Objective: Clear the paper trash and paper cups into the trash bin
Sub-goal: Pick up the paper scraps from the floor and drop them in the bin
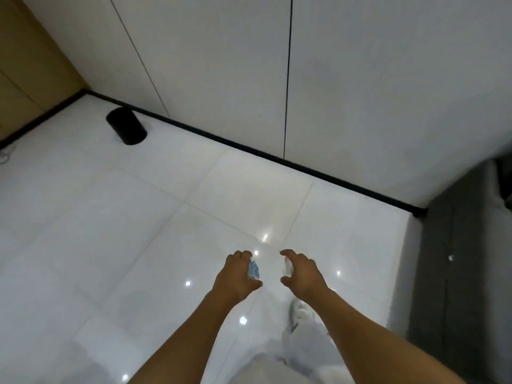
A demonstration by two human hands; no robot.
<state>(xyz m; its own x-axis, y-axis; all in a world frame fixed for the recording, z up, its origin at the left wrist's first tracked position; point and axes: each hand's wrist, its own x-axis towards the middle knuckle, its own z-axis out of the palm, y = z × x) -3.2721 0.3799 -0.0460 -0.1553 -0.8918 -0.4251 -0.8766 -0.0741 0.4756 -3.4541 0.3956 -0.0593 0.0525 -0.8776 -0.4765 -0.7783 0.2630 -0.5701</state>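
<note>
- The person stood on a shiny white tile floor and held both arms out in front, with the hands near each other but not touching.
- The left hand was curled around a small blue and white thing. It looked like a squashed paper cup or a bit of printed paper, but it was too blurry to be sure.
- The right hand was curled around a white crumpled thing, most likely a ball of paper trash.
- Each hand probably carried one piece so that both could go to the bin in a single trip.
- The black trash bin stood far off to the left, near the corner by the wall, well apart from the hands.
- The bin looked tilted in this wide view, so it was hard to tell if it stood straight up.
- The trash was not yet in the bin, so a walk across the floor was likely needed first.
- A white shoe showed below the right hand, and a dark grey couch sat at the right edge.
- The blue thing had some dark marks printed on it, but no words or brand could be read.
</note>
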